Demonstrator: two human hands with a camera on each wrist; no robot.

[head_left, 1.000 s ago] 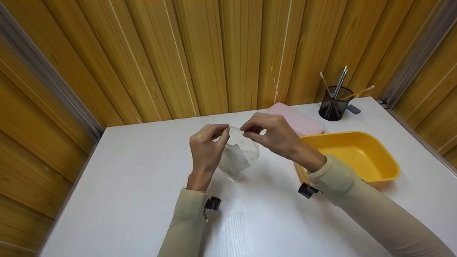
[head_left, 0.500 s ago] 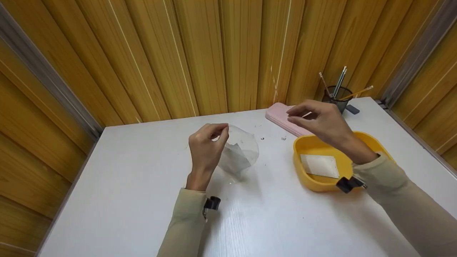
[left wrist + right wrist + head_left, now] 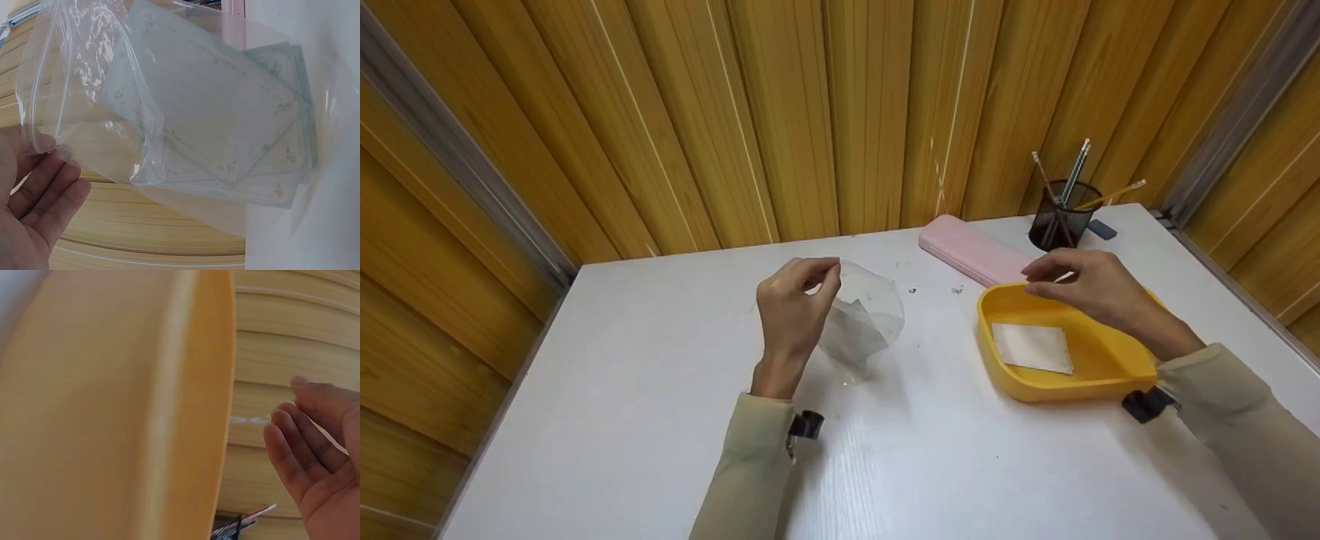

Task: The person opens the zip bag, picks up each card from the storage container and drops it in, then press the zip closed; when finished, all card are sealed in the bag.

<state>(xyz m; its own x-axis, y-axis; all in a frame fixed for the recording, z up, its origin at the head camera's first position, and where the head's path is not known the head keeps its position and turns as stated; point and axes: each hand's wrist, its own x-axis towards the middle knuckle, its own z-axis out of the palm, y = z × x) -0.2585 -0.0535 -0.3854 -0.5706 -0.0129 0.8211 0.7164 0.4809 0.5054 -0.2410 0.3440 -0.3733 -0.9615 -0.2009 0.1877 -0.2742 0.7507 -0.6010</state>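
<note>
My left hand (image 3: 795, 315) pinches the top edge of a clear zip bag (image 3: 864, 319) at centre frame, thumb and fingertips curled on the seal strip, so the bag hangs down to the white table (image 3: 660, 420) — in the left wrist view I can see pale lined cards (image 3: 225, 129) stacked inside it. My right hand (image 3: 1091, 289) hovers at right of centre over the back rim of the yellow tray (image 3: 1110, 382), holding nothing; in the right wrist view its fingers (image 3: 304, 450) are loose and only slightly bent, apart from the tray's edge. One card (image 3: 1033, 347) lies flat on the tray floor, toward its left side. Just behind the tray, a pink case (image 3: 971, 251) lies at an angle, and at the upper right a black mesh cup (image 3: 1057, 214) holds pencils, a small dark object beside it. The tabletop is glossy white with a few specks near the bag — walls of ribbed yellow-brown panelling enclose it on three sides, with grey metal strips in the corners.
</note>
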